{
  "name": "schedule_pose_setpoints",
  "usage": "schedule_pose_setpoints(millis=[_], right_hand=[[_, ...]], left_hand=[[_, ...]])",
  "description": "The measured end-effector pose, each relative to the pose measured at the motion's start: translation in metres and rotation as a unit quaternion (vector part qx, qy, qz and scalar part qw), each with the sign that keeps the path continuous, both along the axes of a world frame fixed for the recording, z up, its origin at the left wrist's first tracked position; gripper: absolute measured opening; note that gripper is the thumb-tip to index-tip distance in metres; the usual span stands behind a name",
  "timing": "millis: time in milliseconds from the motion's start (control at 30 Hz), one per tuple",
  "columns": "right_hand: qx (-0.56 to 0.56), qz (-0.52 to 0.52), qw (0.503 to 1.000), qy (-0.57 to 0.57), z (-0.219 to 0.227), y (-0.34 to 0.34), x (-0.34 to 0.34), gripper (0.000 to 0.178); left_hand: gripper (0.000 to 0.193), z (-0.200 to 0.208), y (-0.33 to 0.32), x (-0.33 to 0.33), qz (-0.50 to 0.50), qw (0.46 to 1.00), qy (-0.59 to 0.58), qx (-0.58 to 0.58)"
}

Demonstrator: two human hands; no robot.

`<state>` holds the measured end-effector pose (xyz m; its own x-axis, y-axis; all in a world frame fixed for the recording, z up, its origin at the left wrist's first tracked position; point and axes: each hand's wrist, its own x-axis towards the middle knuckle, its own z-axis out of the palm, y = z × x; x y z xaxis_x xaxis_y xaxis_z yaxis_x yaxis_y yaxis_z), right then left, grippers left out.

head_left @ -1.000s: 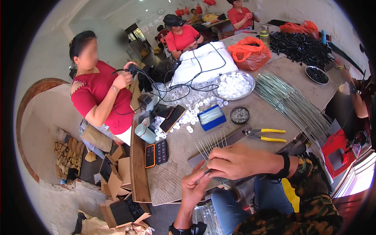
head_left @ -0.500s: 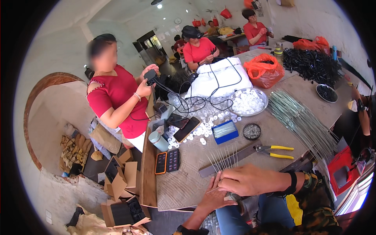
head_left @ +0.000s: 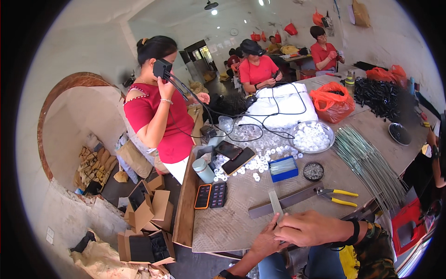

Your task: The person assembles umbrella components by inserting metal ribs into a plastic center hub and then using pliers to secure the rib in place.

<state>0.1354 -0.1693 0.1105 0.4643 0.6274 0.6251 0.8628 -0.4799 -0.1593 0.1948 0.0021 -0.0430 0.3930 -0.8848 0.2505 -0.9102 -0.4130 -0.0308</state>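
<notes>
A tight bundle of thin metal rods (head_left: 276,203) stands between my two hands at the near table edge, its upper ends over a dark flat metal bar (head_left: 302,197). My left hand (head_left: 265,239) closes on the bundle's lower part from the left. From the right, my right hand (head_left: 304,228) grips the same rods, its fingers curled and partly hiding the left fingertips. The lower rod ends are hidden. Pliers with yellow handles (head_left: 343,191) lie to the right of the bar. Just beyond it are a blue box (head_left: 284,177) of thin rods and a round dish (head_left: 313,179) of small metal pieces.
Long greenish rods (head_left: 367,158) spread across the right side. A bowl (head_left: 331,143) of white pieces, two phones (head_left: 238,161), a light-blue bottle (head_left: 203,171) and two small compartment cases (head_left: 218,195) stand further off. A co-worker (head_left: 160,111) at the left holds a black cabled device (head_left: 162,68).
The rods, fanned apart before, are now gathered into a close bundle. The view has shifted left. The co-worker at the left has raised the black device to head height.
</notes>
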Motion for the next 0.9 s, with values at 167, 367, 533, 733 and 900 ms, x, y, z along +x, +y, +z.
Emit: schedule_pose_setpoints(millis=[167, 367, 533, 733, 900], right_hand=[[-0.001, 0.005, 0.999, -0.042, -0.005, 0.002, -0.002, 0.02], [-0.019, 0.011, 0.998, -0.063, -0.008, 0.001, 0.002, 0.02], [-0.011, 0.016, 0.997, -0.07, -0.004, 0.002, -0.001, 0.019], [-0.008, 0.028, 0.998, -0.053, 0.0, 0.004, -0.005, 0.011], [0.013, 0.022, 0.998, 0.054, 0.023, -0.016, 0.018, 0.012]], left_hand=[[0.073, -0.003, -0.001, 0.004, -0.011, 1.0, 0.003, 0.017], [0.079, 0.006, -0.002, 0.001, 0.041, 0.999, 0.007, 0.001], [0.081, 0.011, -0.001, 0.001, 0.055, 0.998, 0.005, 0.021], [0.08, 0.009, 0.001, -0.002, 0.058, 0.997, 0.004, 0.047], [0.08, 0.01, 0.0, 0.001, 0.034, 0.875, 0.458, -0.156]])
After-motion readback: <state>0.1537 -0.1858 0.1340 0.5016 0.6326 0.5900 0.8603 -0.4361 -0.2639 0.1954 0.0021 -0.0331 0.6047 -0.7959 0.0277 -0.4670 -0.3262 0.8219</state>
